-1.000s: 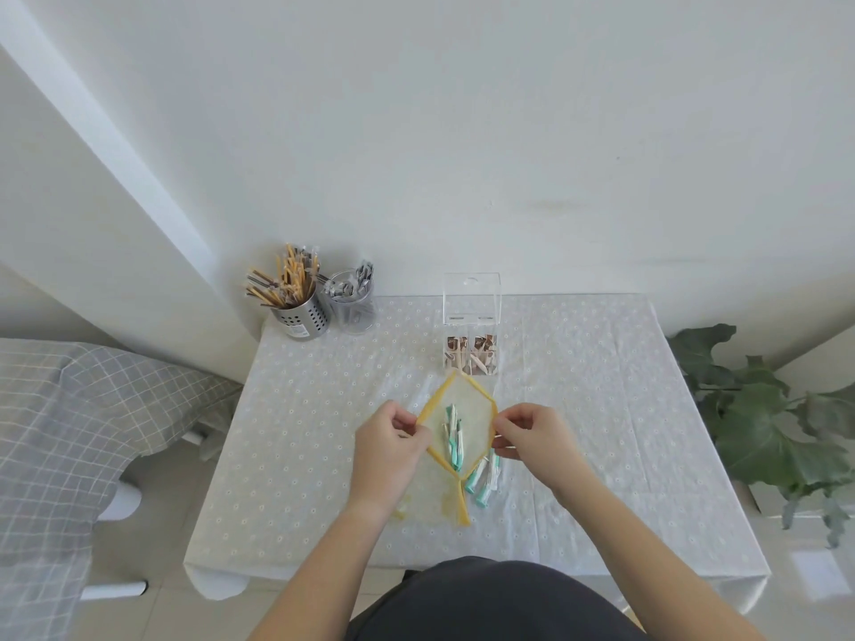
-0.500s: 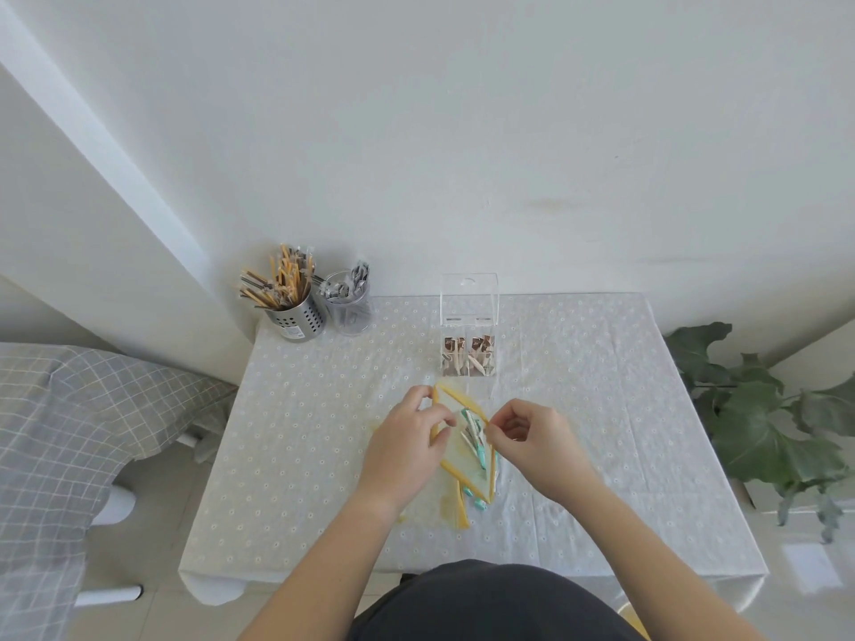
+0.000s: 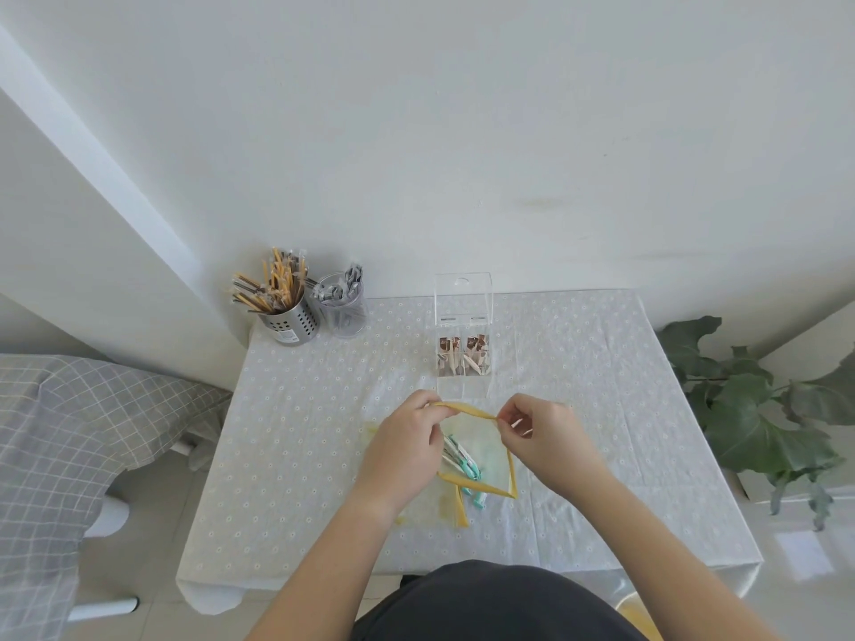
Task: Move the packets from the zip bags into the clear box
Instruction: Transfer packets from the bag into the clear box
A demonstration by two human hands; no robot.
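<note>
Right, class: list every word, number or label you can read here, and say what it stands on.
No text is readable.
On the metal holder, a white sticker: too small to read.
Print on the brown packets in the clear box: blurred.
In the zip bag, teal packets: blurred too.

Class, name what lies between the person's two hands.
Head view: the yellow top edge of the zip bag, pinched by the left hand and right hand.
</note>
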